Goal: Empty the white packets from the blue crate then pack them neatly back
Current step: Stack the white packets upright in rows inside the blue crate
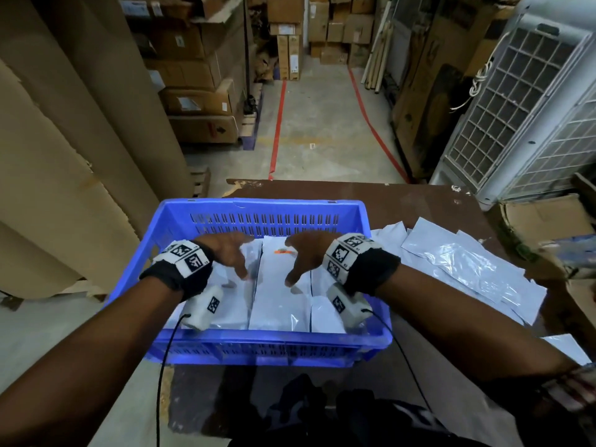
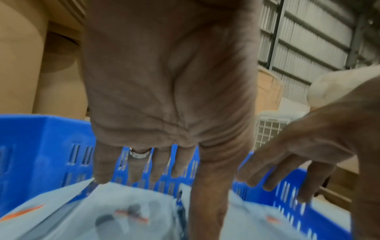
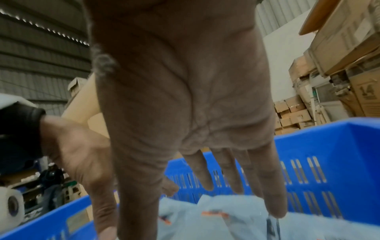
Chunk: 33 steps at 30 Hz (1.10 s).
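**packer_01:** Blue crate is seen on the brown table, with white packets already lined up inside in neat rows. A loose heap of more packets is left on the table just right of the crate. So the repacking half is judged to be under way, not finished.

**crate_nerd:** Agreed. Both hands are held over the rows. The left hand is spread flat with straight fingers and nothing is gripped. Same for the right hand: splayed, palm down, nothing pinched. Whether the fingertips are actually touching the plastic can't be told for sure.

**packer_01:** How are those packets expected to handle?

**crate_nerd:** Light, floppy and slick, going by the glossy crinkled film. Probably best taken by the long edges or lifted flat as a small stack. If one is pinched at a corner, it's likely to sag and slide.

**packer_01:** Anything gained from the wrist cams?

**crate_nerd:** A ring on the left hand is only shown in the left wrist view, and orange print on several packets is caught close up there too. The heap on the table is only shown by the head view.
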Tool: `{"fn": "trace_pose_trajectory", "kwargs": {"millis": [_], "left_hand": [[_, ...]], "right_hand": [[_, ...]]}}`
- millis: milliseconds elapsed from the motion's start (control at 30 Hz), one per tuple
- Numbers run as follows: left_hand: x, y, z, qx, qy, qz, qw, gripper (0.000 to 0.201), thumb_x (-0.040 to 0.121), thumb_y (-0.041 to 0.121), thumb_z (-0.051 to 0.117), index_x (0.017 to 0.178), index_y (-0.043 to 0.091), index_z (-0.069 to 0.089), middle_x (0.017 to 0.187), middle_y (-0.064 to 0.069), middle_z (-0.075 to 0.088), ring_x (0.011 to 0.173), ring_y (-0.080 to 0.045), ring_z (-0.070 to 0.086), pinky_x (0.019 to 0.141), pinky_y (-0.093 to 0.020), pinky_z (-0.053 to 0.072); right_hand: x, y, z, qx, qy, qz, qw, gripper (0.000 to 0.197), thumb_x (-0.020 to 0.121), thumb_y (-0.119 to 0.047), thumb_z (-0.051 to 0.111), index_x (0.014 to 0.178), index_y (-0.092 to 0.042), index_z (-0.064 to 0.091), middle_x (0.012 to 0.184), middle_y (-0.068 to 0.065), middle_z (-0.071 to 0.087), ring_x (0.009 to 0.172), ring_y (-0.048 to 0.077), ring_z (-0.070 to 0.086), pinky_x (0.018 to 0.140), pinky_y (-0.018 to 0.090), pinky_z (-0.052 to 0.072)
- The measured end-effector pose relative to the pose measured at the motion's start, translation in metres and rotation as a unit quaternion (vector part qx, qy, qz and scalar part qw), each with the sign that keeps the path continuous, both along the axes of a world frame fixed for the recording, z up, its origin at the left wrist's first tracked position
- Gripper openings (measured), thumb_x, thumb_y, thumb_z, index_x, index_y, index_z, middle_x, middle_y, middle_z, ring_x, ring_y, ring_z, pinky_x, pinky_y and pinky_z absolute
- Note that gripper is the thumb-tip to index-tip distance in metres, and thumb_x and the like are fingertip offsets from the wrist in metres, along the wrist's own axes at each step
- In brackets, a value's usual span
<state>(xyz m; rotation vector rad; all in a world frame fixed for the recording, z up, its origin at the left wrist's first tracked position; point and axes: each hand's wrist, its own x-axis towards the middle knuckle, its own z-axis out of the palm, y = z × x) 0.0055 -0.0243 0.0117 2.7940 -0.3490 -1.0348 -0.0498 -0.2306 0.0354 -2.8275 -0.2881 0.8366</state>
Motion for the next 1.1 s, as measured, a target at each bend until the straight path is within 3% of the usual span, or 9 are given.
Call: {"fn": "trace_pose_trajectory", "kwargs": {"millis": [100, 200, 267, 400, 500, 633, 800, 967, 1100], "left_hand": [[-0.001, -0.019, 0.021, -0.089, -0.046, -0.004, 0.995, 0.074, 0.079, 0.038, 0.080, 0.144, 0.027, 0.046, 0.144, 0.009, 0.048, 0.127, -0.016, 0.049, 0.109, -0.033, 0.037], [-0.013, -0.053, 0.043, -0.176, -0.067, -0.005, 0.982, 0.061, 0.082, 0.034, 0.078, 0.136, 0.021, 0.055, 0.129, 0.004, 0.060, 0.119, -0.017, 0.056, 0.105, -0.031, 0.041], [-0.026, -0.082, 0.054, -0.214, -0.079, -0.024, 0.973, 0.058, 0.083, 0.027, 0.078, 0.136, 0.016, 0.057, 0.124, 0.001, 0.062, 0.113, -0.018, 0.059, 0.096, -0.024, 0.043], [-0.053, -0.136, 0.060, -0.262, -0.094, -0.065, 0.958, 0.054, 0.082, 0.028, 0.079, 0.132, 0.018, 0.062, 0.117, 0.001, 0.067, 0.107, -0.015, 0.063, 0.091, -0.025, 0.049], [-0.071, -0.175, 0.052, -0.286, -0.082, -0.082, 0.951, 0.051, 0.083, 0.025, 0.078, 0.131, 0.015, 0.063, 0.118, -0.001, 0.069, 0.107, -0.015, 0.064, 0.098, -0.032, 0.049], [-0.090, -0.223, 0.027, -0.287, -0.048, -0.095, 0.952, 0.050, 0.081, 0.031, 0.079, 0.128, 0.021, 0.063, 0.119, 0.004, 0.066, 0.108, -0.015, 0.063, 0.096, -0.035, 0.052], [-0.116, -0.282, 0.004, -0.334, -0.022, -0.100, 0.937, 0.048, 0.081, 0.024, 0.078, 0.127, 0.019, 0.064, 0.124, 0.006, 0.062, 0.109, -0.010, 0.060, 0.082, -0.008, 0.047], [-0.143, -0.336, -0.031, -0.332, 0.009, -0.102, 0.938, 0.048, 0.080, 0.025, 0.079, 0.125, 0.021, 0.065, 0.125, 0.000, 0.063, 0.110, -0.016, 0.059, 0.095, -0.029, 0.050], [-0.154, -0.365, -0.069, -0.312, -0.013, -0.082, 0.947, 0.059, 0.079, 0.027, 0.079, 0.133, 0.021, 0.057, 0.135, -0.004, 0.054, 0.123, -0.020, 0.052, 0.105, -0.032, 0.043]], "right_hand": [[-0.005, -0.031, 0.012, 0.029, -0.036, -0.018, 0.999, 0.084, 0.080, -0.053, 0.074, 0.150, -0.025, 0.037, 0.156, -0.003, 0.036, 0.142, 0.020, 0.035, 0.113, 0.037, 0.030], [-0.014, -0.065, 0.025, 0.065, -0.057, -0.048, 0.995, 0.078, 0.073, -0.065, 0.074, 0.139, -0.031, 0.048, 0.137, -0.009, 0.049, 0.128, 0.017, 0.047, 0.111, 0.036, 0.036], [-0.024, -0.090, 0.032, 0.112, -0.072, -0.066, 0.989, 0.080, 0.063, -0.073, 0.074, 0.130, -0.032, 0.056, 0.123, -0.008, 0.056, 0.114, 0.017, 0.054, 0.108, 0.037, 0.041], [-0.058, -0.152, 0.044, 0.172, -0.082, -0.122, 0.974, 0.057, 0.078, -0.047, 0.078, 0.129, -0.028, 0.060, 0.114, -0.008, 0.058, 0.103, 0.013, 0.059, 0.096, 0.023, 0.045], [-0.087, -0.199, 0.034, 0.190, -0.092, -0.178, 0.961, 0.066, 0.064, -0.068, 0.076, 0.123, -0.041, 0.061, 0.116, -0.013, 0.062, 0.105, 0.009, 0.063, 0.099, 0.032, 0.049], [-0.127, -0.255, 0.007, 0.213, -0.076, -0.244, 0.943, 0.062, 0.065, -0.065, 0.078, 0.119, -0.039, 0.062, 0.116, -0.014, 0.063, 0.105, 0.003, 0.061, 0.100, 0.033, 0.050], [-0.178, -0.304, -0.025, 0.200, -0.019, -0.304, 0.931, 0.056, 0.073, -0.056, 0.078, 0.123, -0.036, 0.060, 0.116, -0.006, 0.061, 0.106, 0.012, 0.062, 0.096, 0.030, 0.050], [-0.220, -0.349, -0.074, 0.184, 0.005, -0.353, 0.917, 0.059, 0.065, -0.059, 0.080, 0.115, -0.035, 0.061, 0.117, -0.002, 0.062, 0.107, 0.011, 0.062, 0.099, 0.033, 0.050], [-0.247, -0.373, -0.111, 0.176, 0.011, -0.381, 0.908, 0.055, 0.070, -0.036, 0.088, 0.118, -0.025, 0.063, 0.124, 0.004, 0.058, 0.107, 0.016, 0.060, 0.092, 0.023, 0.047]]}}
